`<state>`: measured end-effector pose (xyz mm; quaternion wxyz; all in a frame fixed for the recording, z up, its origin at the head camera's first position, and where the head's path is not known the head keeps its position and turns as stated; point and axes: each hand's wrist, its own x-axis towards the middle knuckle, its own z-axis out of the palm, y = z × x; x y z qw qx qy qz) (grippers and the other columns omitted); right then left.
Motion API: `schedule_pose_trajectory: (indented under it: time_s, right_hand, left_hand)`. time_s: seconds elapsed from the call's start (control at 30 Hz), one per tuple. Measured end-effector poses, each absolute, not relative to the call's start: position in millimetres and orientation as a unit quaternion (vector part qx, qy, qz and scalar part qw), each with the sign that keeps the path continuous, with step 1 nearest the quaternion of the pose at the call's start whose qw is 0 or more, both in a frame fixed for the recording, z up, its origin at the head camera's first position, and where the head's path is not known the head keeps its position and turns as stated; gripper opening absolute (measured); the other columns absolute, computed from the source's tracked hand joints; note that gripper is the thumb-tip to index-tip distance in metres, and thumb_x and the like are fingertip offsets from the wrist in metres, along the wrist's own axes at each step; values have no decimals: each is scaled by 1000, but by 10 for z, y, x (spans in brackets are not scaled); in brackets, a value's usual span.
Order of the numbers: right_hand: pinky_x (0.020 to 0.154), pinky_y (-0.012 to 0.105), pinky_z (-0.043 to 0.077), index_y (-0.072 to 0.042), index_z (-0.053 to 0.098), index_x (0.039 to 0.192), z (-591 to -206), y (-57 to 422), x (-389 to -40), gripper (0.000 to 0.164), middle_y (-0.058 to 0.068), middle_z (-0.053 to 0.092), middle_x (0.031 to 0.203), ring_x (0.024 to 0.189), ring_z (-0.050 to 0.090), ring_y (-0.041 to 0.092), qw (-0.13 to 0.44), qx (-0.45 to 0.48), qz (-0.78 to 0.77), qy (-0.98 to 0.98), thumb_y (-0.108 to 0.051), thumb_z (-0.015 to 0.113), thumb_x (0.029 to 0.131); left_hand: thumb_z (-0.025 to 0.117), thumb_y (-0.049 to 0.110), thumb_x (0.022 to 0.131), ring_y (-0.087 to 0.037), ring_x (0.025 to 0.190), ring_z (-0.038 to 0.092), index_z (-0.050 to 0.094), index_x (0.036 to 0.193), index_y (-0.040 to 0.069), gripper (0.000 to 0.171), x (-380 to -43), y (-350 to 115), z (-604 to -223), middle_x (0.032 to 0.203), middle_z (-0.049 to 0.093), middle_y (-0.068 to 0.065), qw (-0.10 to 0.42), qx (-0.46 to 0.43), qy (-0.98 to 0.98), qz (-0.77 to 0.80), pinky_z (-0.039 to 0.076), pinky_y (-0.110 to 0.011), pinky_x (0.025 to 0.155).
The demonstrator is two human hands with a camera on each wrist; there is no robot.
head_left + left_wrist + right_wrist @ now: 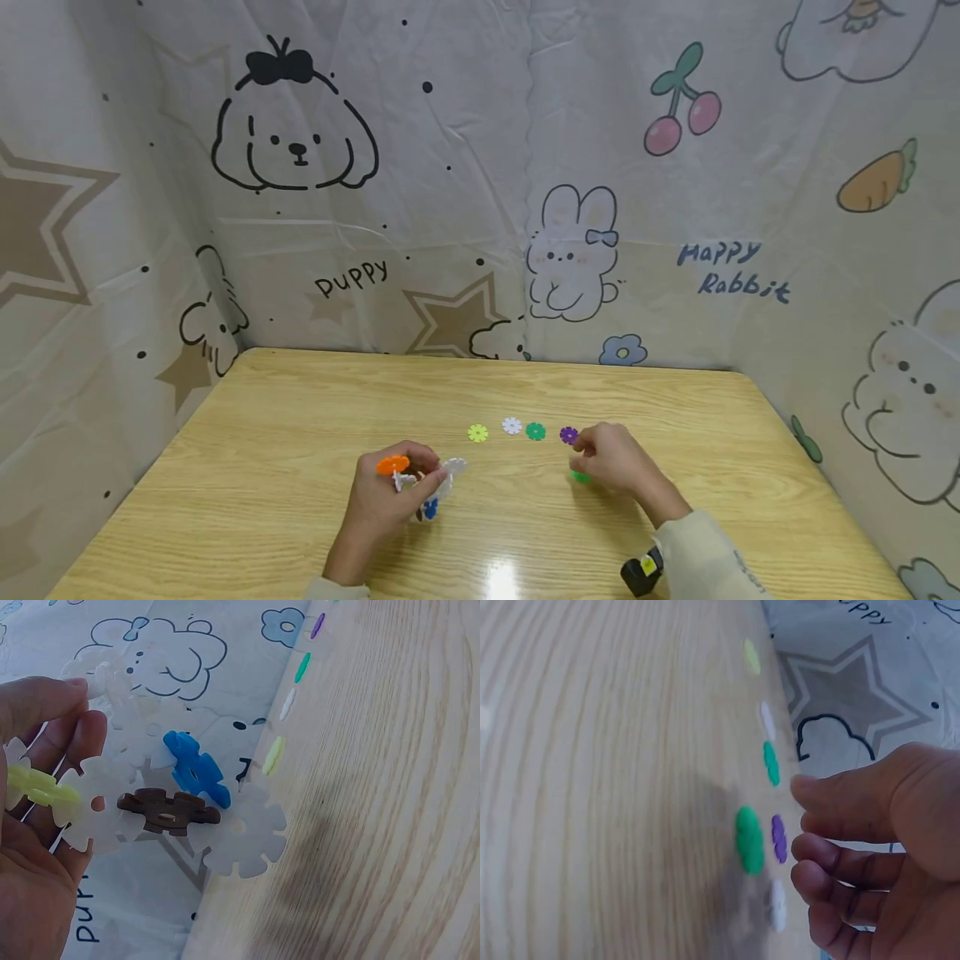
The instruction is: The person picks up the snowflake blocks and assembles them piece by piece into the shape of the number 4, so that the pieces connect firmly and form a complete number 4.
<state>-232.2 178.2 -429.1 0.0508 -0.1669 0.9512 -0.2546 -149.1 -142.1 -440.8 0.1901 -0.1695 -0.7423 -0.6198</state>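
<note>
My left hand (375,504) holds a cluster of joined notched plastic discs, with an orange disc (393,465) on top. In the left wrist view the thumb and fingers grip its pale end, while a brown disc (169,811), a blue disc (196,769) and a yellow disc (41,786) slot between whitish ones. My right hand (618,458) hovers over the table by a purple disc (568,435) and a bright green disc (581,477). Its fingers are loosely bent with nothing between them. A white disc (778,906) lies beneath it in the right wrist view.
Farther left in the row lie a yellow-green disc (477,433), a white disc (512,426) and a darker green disc (536,431). A black object with a yellow patch (642,573) is beside the right sleeve. Printed cloth (450,208) surrounds the wooden table (300,400).
</note>
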Motion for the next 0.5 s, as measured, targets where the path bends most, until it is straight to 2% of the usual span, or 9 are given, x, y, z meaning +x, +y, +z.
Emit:
schedule_pose_trajectory:
  time_s: [0.2,0.5]
  right_hand:
    - [65,35,51,4,73,96,-4339,1840,-2331,25,5,66,84,72,55,17,78,-149,-235,957,-6,84,76]
    - [71,42,54,0,73,92,-4383,1881,-2348,23,5,68,87,77,60,19,93,-128,-218,963,-10,85,76]
  left_hand:
    - [81,-8,77,-18,68,66,71,87,3,18,-1519,-1443,-4429,80,71,-8,212,-205,-739,-606,57,-31,61]
    - [82,-7,77,-19,70,67,72,87,3,18,-1517,-1434,-4392,81,71,-5,197,-185,-756,-596,57,-33,62]
